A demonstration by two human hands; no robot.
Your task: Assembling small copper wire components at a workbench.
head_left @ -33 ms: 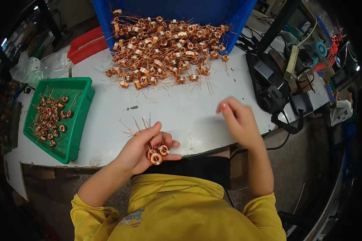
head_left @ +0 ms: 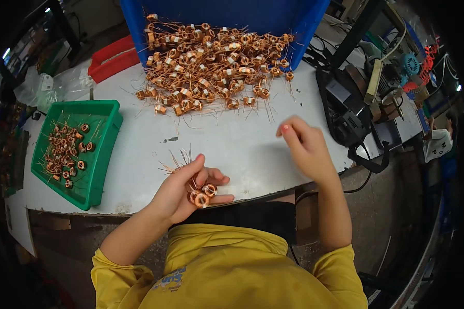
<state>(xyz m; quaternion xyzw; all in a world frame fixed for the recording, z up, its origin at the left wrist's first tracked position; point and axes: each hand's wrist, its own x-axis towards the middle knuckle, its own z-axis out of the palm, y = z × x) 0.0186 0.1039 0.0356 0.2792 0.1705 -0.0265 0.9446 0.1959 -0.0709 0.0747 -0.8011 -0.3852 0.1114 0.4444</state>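
Note:
Several copper-wound ring coils (head_left: 203, 195) with long wire leads rest in my left hand (head_left: 178, 190). My thumb and curled fingers are around them, and the leads stick up past the thumb. To the right, my right hand (head_left: 308, 149) is raised over the table, thumb against the bent fingers. Its fingertips are slightly blurred, and whatever they hold, if anything, is hidden. Beyond both hands, a large heap of the same coils (head_left: 206, 72) spills from a blue bin (head_left: 307, 31) lying open toward me. More coils (head_left: 64, 149) lie in a green tray (head_left: 102, 154) at the left.
A red bin (head_left: 113, 59) and a clear plastic bag (head_left: 62, 85) are behind the green tray. On the right stand a black device with a strap (head_left: 343, 103) and a clutter of tools with a small blue fan (head_left: 411, 64). The white table's (head_left: 232, 149) near edge runs by my waist.
My right hand has risen very slightly away from me. The coils in my left hand have shifted a little; otherwise the scene looks the same.

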